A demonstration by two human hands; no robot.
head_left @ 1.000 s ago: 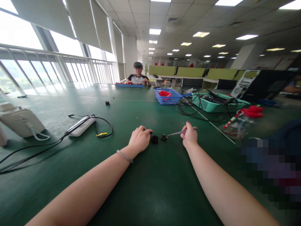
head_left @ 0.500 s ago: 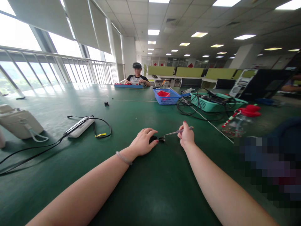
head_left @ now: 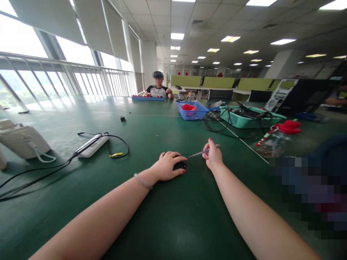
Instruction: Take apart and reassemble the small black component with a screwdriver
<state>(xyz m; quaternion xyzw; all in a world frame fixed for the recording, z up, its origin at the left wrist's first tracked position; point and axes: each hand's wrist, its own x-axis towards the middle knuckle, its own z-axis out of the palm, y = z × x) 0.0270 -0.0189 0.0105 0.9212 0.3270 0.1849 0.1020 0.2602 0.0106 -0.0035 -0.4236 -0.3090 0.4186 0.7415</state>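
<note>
Grip: R hand point(head_left: 214, 157) closed on thin tool point(head_left: 197, 154), L hand point(head_left: 166, 166) round blk parts point(head_left: 180, 165), hold unclear; open tbl point(head_left: 179, 224) b/w forearms point(head_left: 108, 213).

The place appears to be an open-plan office. Low lime-green partitions point(head_left: 219, 83) line long white desks point(head_left: 198, 89) in the background, beneath a pale ceiling of square tiles point(head_left: 159, 18) set with bright rectangular light panels point(head_left: 177, 36). Tall slanting windows point(head_left: 21, 34) with grey roller blinds point(head_left: 92, 25) and a silvery metal railing point(head_left: 27, 58) flank the broad, dark-green worktop point(head_left: 162, 216).
</note>
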